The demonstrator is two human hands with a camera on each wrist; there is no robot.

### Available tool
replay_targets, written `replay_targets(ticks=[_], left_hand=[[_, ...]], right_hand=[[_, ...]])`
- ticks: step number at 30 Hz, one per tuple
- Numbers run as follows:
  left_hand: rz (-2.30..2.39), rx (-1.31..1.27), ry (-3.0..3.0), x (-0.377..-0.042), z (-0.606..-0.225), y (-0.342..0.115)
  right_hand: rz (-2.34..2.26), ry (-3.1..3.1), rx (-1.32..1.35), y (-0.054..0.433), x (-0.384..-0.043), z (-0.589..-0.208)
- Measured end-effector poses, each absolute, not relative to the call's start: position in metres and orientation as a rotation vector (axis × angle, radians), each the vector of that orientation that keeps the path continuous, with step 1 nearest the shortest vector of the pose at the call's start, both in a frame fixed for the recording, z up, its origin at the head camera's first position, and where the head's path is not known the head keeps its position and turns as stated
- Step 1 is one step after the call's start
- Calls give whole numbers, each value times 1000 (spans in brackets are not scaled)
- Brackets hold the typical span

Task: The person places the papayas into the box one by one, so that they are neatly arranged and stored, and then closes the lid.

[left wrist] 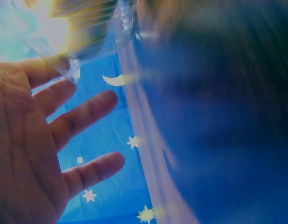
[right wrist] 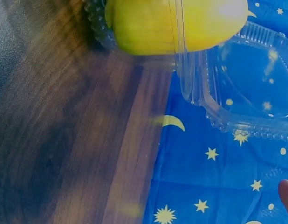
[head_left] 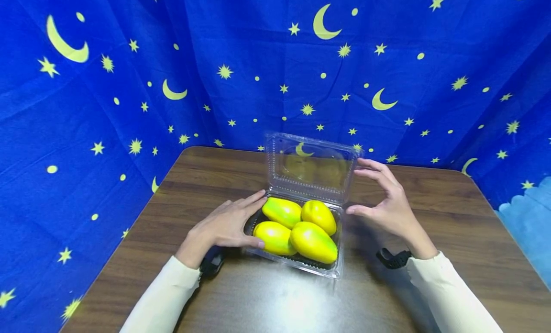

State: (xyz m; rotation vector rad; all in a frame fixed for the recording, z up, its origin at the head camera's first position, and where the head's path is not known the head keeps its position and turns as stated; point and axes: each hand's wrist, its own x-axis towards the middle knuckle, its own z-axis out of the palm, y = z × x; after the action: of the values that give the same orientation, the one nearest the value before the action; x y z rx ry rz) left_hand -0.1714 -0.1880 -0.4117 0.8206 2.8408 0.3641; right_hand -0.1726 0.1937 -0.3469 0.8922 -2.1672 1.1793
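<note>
Several yellow-green mangoes (head_left: 314,242) lie in the dark base of a clear plastic clamshell box (head_left: 301,268). Its transparent lid (head_left: 310,165) stands raised at the back. My left hand (head_left: 230,222) rests along the left side of the box, thumb by the front-left part and fingers toward the back corner. In the left wrist view the fingers (left wrist: 88,119) are extended and spread, one touching a clear plastic edge. My right hand (head_left: 387,199) is at the right, fingers extended at the lid's right edge and thumb near the hinge. The right wrist view shows a mango (right wrist: 148,28) and only one fingertip.
The box stands on a brown wood-grain table (head_left: 206,180). A blue cloth (head_left: 267,50) with yellow moons and stars hangs behind and beside it. Black wrist devices (head_left: 393,259) are on both wrists, below cream sleeves.
</note>
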Motion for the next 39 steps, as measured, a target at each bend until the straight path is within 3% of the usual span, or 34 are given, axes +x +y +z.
replay_targets(ticks=[27, 39], left_hand=[[313, 744, 2894, -172, -410, -181], [313, 762, 2907, -170, -411, -179]], right_hand=[[1384, -2120, 900, 192, -153, -346], [1314, -2172, 857, 209, -157, -377]])
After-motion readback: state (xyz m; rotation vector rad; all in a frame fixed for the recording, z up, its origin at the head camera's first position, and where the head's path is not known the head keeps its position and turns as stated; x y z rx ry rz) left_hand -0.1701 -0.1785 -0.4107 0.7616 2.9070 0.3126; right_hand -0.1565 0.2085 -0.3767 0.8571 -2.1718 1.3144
